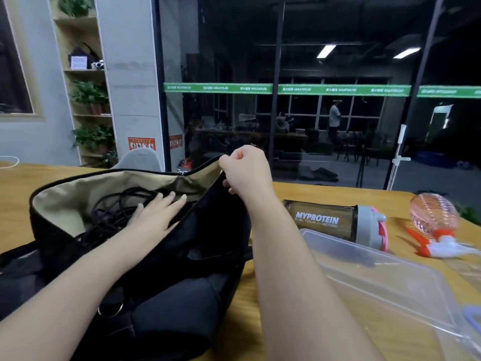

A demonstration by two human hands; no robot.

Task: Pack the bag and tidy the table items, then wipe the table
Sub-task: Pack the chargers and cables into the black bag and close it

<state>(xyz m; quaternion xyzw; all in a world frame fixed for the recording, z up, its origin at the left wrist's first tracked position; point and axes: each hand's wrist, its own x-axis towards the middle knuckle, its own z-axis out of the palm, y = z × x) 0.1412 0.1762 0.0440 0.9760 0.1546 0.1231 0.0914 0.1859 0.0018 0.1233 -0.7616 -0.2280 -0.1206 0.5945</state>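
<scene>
A black bag with a beige lining lies open on the wooden table. My right hand pinches the bag's upper rim and holds the flap up. My left hand reaches inside with its fingers straight, pressing down on a tangle of black cord. To the right of the bag lie a dark shaker bottle on its side, a clear plastic box and a pink spray bottle.
A grey chair back stands behind the table. A glass wall and a shelf with plants are beyond it. A white cable lies at the table's far left. A blue-edged item shows at the right edge.
</scene>
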